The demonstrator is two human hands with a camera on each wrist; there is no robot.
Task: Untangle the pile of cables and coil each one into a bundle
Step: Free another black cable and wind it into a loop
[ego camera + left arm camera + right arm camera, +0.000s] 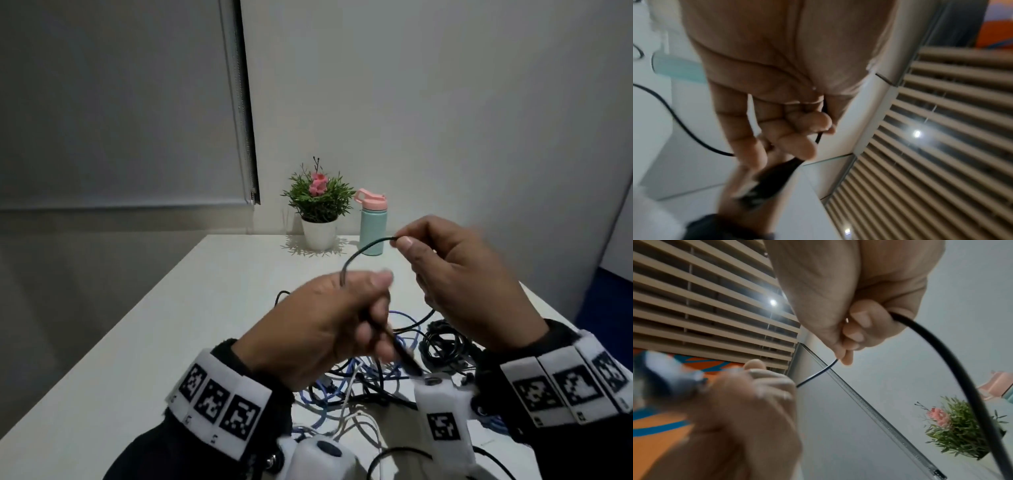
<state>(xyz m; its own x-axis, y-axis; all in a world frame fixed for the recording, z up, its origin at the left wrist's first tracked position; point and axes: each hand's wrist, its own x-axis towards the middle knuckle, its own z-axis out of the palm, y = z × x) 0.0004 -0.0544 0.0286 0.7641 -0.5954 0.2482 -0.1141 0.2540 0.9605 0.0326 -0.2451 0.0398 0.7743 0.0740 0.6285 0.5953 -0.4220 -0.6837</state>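
Note:
A black cable (363, 247) arcs between my two hands above the white table (178, 342). My left hand (346, 318) grips one end of it, and the black plug (406, 359) sticks out below the curled fingers (797, 129). My right hand (455, 274) pinches the cable (953, 369) higher up between thumb and forefinger. Under both hands lies a tangled pile of blue, black and white cables (370, 387). A coiled black bundle (442, 342) sits at its right side.
A potted plant (318, 205) and a teal bottle with a pink lid (372, 222) stand at the table's far edge by the wall. A lowered window blind (120, 102) fills the left. The table's left half (137, 359) is bare white.

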